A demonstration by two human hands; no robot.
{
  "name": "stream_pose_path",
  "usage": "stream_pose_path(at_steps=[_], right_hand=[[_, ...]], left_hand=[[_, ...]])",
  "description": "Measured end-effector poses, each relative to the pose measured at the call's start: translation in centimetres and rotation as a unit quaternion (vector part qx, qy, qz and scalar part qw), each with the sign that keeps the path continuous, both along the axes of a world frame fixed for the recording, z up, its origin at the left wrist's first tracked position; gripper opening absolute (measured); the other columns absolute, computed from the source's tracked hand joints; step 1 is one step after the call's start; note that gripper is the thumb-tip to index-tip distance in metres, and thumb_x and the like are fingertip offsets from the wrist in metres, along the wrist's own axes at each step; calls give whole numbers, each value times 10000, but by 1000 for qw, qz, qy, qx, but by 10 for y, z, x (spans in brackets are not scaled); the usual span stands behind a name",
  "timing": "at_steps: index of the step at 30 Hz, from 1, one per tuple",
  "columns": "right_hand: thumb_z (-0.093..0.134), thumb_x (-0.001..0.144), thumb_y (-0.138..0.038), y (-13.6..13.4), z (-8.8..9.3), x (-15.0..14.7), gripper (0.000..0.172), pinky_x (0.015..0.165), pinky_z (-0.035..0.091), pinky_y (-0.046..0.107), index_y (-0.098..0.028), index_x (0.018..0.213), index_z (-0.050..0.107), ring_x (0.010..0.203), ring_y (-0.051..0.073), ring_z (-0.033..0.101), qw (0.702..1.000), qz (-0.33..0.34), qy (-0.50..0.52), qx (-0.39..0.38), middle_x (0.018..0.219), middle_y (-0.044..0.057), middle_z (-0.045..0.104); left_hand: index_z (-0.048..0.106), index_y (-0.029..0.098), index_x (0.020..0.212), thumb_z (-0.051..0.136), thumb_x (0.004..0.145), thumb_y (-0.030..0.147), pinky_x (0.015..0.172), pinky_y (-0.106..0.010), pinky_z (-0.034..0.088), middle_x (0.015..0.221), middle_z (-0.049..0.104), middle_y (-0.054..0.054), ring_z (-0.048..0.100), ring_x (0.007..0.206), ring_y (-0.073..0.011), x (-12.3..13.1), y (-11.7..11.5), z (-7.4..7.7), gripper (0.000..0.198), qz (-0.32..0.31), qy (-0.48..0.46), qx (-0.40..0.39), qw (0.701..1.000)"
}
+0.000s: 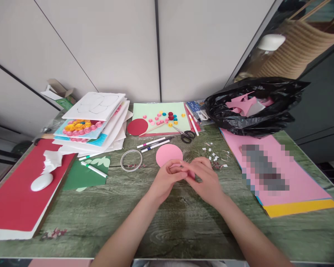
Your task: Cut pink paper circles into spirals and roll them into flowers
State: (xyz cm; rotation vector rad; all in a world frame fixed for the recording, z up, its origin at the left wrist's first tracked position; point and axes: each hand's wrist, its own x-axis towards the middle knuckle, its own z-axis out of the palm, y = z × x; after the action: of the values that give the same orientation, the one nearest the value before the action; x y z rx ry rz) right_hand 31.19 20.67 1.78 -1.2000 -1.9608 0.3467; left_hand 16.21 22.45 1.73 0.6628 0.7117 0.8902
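Note:
My left hand (164, 181) and my right hand (207, 182) meet over the middle of the table, fingertips together. A bit of pink paper (192, 174) shows between the fingers, and both hands are closed on it; most of it is hidden. Just beyond my left hand lies a flat pink paper circle (169, 154). Farther back are black-handled scissors (187, 136) and several markers (156, 144). A roll of clear tape (121, 161) rests to the left. Small white bits (211, 154) are scattered to the right of my right hand.
At the back, a pale green sheet (137, 111) bears small coloured paper rolls and a red circle (137, 127). White boards (91, 104) are stacked left, near red board (13, 189) and green paper (86, 178). Right: black bag (250, 124) of scraps, pink sheets (303, 167).

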Motion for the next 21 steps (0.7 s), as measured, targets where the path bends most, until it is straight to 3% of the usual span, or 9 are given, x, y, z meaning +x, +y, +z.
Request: stream_pose_path(at_steps=[6,14,17,21], right_hand=[[596,812,-207,2,2,5,380,823,445,360,-324,1172,564,938,192,530,999,14,-8,-34,948,34,627],[614,781,-135,2,10,3,463,822,457,361,-336,1194,546,927,186,550,993,72,-40,-86,911,23,652],[615,779,-124,2,12,2,487,824,451,364,-342,1206,530,911,182,542,990,93,-30,-106,865,1,680],[588,806,-163,2,9,2,457,801,458,354,-327,1226,514,869,179,532,993,69,-16,-97,838,-2,681]], left_hand=[[555,157,996,726,645,154,772,-329,443,827,691,-70,640,780,-181,-10,7,4,390,-45,3,2,999],[549,173,1084,765,587,170,770,-343,468,834,678,-60,633,800,-187,-28,13,6,541,-128,133,66,981],[558,174,1078,769,572,170,745,-338,477,832,674,-59,626,795,-189,-29,13,6,548,-136,143,83,977],[575,175,1056,763,585,184,762,-343,460,802,669,-50,629,818,-203,-22,10,4,507,-105,118,62,985]])
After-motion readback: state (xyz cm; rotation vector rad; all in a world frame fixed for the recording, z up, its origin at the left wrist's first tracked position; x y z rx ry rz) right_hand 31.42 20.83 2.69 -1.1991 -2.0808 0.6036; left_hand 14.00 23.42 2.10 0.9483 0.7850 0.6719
